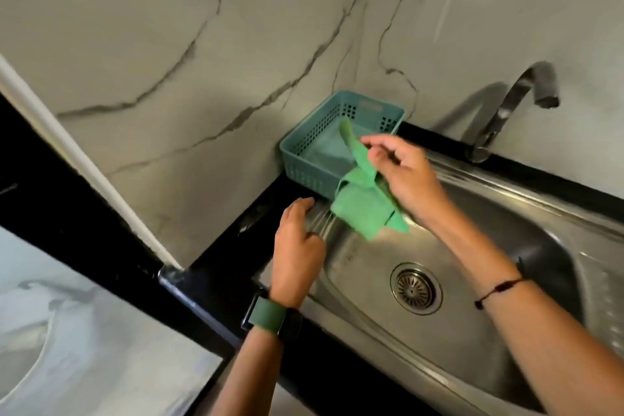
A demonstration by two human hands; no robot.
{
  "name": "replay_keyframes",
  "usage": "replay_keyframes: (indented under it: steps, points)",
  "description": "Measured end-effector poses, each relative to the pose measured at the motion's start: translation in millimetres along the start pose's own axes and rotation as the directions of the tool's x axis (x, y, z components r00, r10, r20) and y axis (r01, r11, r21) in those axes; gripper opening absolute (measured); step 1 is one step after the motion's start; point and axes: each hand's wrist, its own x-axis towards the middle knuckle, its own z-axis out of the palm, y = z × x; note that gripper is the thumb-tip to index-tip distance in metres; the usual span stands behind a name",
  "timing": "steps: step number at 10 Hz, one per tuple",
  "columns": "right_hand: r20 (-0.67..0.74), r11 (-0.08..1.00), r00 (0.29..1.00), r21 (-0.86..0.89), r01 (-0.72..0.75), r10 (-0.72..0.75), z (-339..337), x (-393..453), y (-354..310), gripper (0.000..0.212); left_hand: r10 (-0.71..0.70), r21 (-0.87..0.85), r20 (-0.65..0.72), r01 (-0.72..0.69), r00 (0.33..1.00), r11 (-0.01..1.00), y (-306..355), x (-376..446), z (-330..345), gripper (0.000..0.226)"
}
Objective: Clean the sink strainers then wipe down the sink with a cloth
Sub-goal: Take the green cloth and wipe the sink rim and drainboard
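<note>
The right hand (pixel 401 176) pinches a green cloth (pixel 363 203), w/ the cloth hanging just under it, over the sink (pixel 472 213) edge. The left hand (pixel 299 240) is loose & holds nothing, resting on the sink rim by the black bench (pixel 216 267). A blue basket (pixel 314 152) sits just behind the cloth. The strainer (pixel 416 288) is in the sink, below the right hand.

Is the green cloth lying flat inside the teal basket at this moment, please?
No, the right hand holds the green cloth, which hangs over the teal basket's front edge.

Glossy black stone countertop (pixel 101 213) runs diagonally across frame; teal perforated plastic basket (pixel 314 142) sits on it, centre frame, against the veined wall.
</note>
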Motion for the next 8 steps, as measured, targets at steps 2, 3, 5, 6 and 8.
replay_keyframes:
  steps: [2, 3, 5, 6, 8]
  points:
    - [-0.069, 0.936, 0.996, 0.351, -0.022, 0.049, 0, 93, -25, 0.031, 0.07, -0.028, 0.017, -0.07, 0.997, 0.997, 15, 24, -7, 0.056]
    - [-0.015, 0.936, 0.99, 0.329, -0.127, 0.139, 9, 123, -11, 0.037, 0.08, -0.019, 0.005, -0.08, 0.997, 0.997, 13, 31, -7, 0.053]
    - [0.275, 0.964, 0.946, -0.243, -0.104, 0.172, 21, 138, 22, 0.042, 0.089, 0.0, -0.013, -0.089, 0.996, 0.996, 18, 40, 0, 0.05]
    - [0.384, 0.949, 0.91, -0.313, -0.028, 0.154, 18, 142, 31, 0.044, 0.125, 0.042, -0.048, -0.123, 0.991, 0.991, 22, 46, 4, 0.047]
    - [0.492, 0.534, 0.824, -0.794, 0.291, 0.283, 8, 159, 32, 0.041, 0.113, 0.062, -0.088, -0.108, 0.99, 0.992, 32, 69, 16, 0.042]
